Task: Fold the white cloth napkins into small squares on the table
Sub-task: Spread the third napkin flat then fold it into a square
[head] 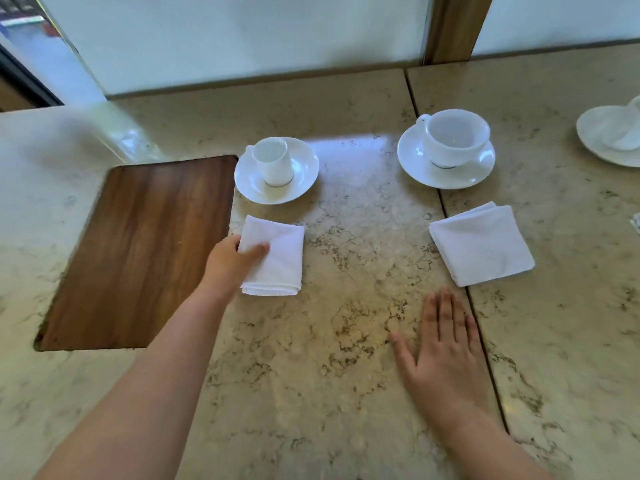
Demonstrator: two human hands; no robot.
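Two white cloth napkins lie folded into small squares on the marble table (346, 341). The left napkin (280, 261) sits below a small cup on a saucer. My left hand (230, 259) grips its left edge, thumb on top and fingers hidden beneath. The right napkin (483, 245) lies tilted across the table seam, untouched. My right hand (441, 344) rests flat on the marble just below that napkin, fingers spread, holding nothing.
A wooden tray (145, 251) lies left of the left napkin. A small cup on a saucer (277, 169) and a larger cup on a saucer (446, 150) stand behind the napkins. Another saucer (609, 133) sits at the far right edge.
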